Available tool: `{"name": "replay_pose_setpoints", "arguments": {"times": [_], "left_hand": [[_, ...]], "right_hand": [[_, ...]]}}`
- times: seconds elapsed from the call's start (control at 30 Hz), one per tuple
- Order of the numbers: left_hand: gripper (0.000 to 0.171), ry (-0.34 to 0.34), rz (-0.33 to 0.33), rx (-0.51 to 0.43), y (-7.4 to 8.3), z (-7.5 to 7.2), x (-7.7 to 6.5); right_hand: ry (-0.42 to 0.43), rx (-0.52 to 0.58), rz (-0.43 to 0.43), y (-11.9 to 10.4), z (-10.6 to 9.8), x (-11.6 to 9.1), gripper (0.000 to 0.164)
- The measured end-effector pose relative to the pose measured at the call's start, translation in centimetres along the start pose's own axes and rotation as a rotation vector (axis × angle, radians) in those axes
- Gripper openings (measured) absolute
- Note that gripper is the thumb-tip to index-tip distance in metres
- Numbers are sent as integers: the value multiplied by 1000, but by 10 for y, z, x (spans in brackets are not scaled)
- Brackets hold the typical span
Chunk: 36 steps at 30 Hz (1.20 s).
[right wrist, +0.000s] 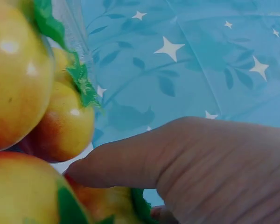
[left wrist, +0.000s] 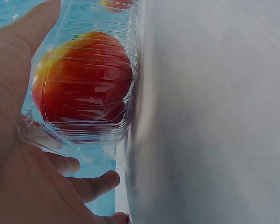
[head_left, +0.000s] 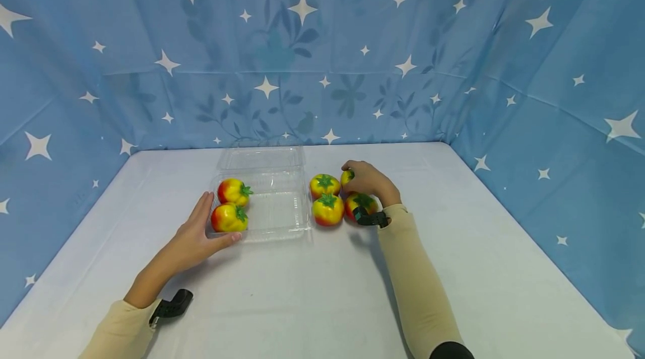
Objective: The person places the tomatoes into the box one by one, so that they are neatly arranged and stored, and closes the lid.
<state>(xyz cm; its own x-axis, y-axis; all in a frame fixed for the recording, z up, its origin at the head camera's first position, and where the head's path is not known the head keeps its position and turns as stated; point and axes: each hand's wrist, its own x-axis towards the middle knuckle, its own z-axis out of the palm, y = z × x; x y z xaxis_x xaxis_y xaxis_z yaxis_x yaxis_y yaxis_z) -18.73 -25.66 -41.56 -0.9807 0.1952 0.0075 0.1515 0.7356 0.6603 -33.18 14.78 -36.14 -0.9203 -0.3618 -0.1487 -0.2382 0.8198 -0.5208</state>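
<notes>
A clear plastic clamshell box lies with its lid folded back. Two red-and-yellow fruits with green leafy tops, a rear one and a front one, sit along its left side. My left hand rests around the box's front-left corner, thumb at the front and fingers spread along the side. Right of the box, my right hand grips a similar fruit, largely hidden by the fingers. Beside it are a rear fruit, a front fruit and one under the wrist.
A white cloth covers the table. Blue star-patterned curtains stand behind and along both sides. A black wrist mount is strapped to the left forearm, with another mount on the right wrist.
</notes>
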Motion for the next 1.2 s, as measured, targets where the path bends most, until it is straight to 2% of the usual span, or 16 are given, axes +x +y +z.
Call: {"name": "replay_pose_setpoints", "arguments": {"times": [0.2,0.43,0.63,0.97,1.2], "left_hand": [[128,0,2,-1,1,-1,0],[127,-2,11,0,2,-1,1],[127,-1,7,-2,1,-1,0],[128,3,8,-6,1,-1,-1],[127,1,8,-7,2,-1,-2]], "right_hand": [[66,-26,-68,-5,-8,-2,63],[148,-25,-96,-17,-15,-8,59],[195,-29,-187,-33,-16,-12,59],[232,-37,-271,-63,-9,-18,56],[210,-12,-381,-81,0,-17,56]]}}
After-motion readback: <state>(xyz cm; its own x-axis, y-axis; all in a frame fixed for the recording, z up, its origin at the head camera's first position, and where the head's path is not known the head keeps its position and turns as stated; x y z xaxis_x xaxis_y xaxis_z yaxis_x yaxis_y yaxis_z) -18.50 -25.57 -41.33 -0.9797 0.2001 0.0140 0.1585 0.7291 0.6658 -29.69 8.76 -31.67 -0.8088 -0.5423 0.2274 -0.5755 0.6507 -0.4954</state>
